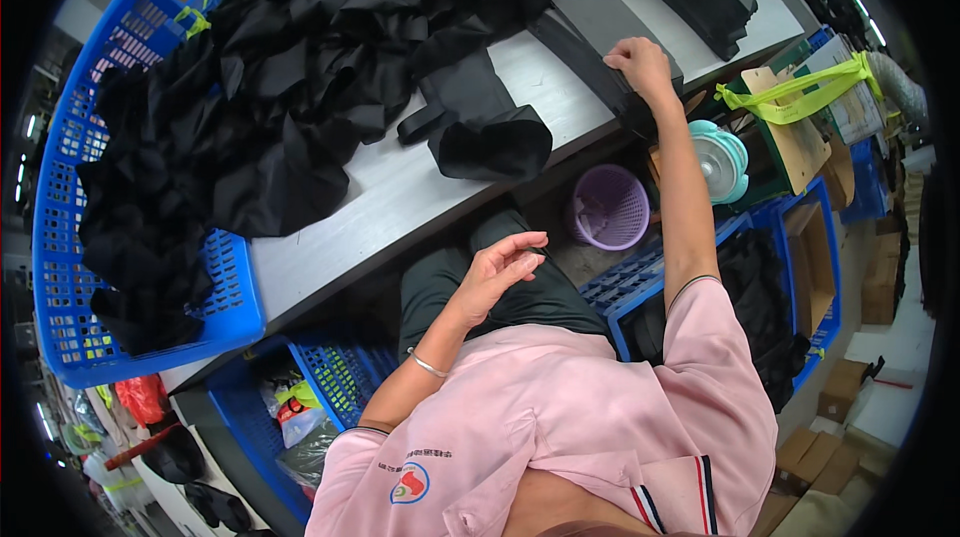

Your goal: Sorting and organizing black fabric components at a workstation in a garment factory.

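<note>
From the head camera, the right hand (640, 65) reaches out to a stack of flat grey pieces (600, 32) at the tabletop's (380, 197) edge. Its fingers are curled shut on the stack's near end. The left hand (500, 272) is up in the air near the lap, holding nothing, with its fingers loosely spread. A folded black cloth (480, 127) lies on the tabletop, near the stack. A big heap of black cloth (290, 67) spills from a blue crate (70, 237) onto the tabletop. Under the tabletop stands a purple basket (610, 207). A small fan (720, 159) sits to the right.
</note>
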Demonstrator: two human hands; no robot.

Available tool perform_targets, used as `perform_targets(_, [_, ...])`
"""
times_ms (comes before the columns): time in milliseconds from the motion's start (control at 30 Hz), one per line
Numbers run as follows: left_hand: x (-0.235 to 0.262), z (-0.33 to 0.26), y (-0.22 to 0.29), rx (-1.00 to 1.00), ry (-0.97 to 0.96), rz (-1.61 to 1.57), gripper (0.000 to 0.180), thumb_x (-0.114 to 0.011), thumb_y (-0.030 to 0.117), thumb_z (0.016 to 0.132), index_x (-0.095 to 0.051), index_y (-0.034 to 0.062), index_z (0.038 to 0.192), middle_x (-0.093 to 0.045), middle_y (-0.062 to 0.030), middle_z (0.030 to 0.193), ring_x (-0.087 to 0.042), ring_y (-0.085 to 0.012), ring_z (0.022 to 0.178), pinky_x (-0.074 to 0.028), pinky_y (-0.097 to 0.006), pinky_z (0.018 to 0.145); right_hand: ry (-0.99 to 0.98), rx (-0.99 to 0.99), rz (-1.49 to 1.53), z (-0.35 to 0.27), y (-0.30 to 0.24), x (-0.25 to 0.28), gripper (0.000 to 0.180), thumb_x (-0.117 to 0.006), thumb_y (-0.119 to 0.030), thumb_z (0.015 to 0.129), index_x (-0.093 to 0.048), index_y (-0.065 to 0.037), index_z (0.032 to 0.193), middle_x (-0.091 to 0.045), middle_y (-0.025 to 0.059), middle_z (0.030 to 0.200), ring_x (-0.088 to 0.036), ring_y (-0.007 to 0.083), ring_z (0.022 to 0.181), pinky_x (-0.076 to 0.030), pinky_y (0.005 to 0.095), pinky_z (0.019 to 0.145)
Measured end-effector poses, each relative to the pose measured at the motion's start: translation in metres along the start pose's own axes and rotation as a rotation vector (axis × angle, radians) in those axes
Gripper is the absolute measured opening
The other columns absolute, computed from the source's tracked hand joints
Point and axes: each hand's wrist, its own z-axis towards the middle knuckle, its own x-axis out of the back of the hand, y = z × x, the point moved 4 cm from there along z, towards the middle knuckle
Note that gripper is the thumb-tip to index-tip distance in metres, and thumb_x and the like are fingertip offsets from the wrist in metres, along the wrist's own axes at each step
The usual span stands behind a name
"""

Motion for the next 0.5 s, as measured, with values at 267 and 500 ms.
perform_targets(267, [-0.004,-0.004,0.005,0.000,-0.031,-0.009,0.045,-0.064,0.025,0.097,-0.058,0.0041,0.136,-0.061,-0.0082,0.132,-0.061,-0.0157,0.113,-0.050,-0.031,0.092,0.371,0.367,-0.605,-0.026,-0.015,-0.032,0.003,-0.060,-0.007,0.087,-0.057,-0.006,0.086,-0.056,0.0110,0.093,-0.061,0.0292,0.091,-0.059,0.0362,0.072])
perform_targets(500, [-0.011,0.001,0.033,-0.150,-0.073,-0.091,0.059,-0.064,0.032,0.097,-0.048,0.0029,0.145,-0.052,-0.0101,0.142,-0.055,-0.0191,0.125,-0.046,-0.034,0.101,0.793,0.353,-0.399,-0.102,-0.095,0.075,0.011,-0.064,-0.005,0.087,-0.059,-0.005,0.097,-0.062,0.0090,0.105,-0.064,0.0281,0.094,-0.057,0.0368,0.075])
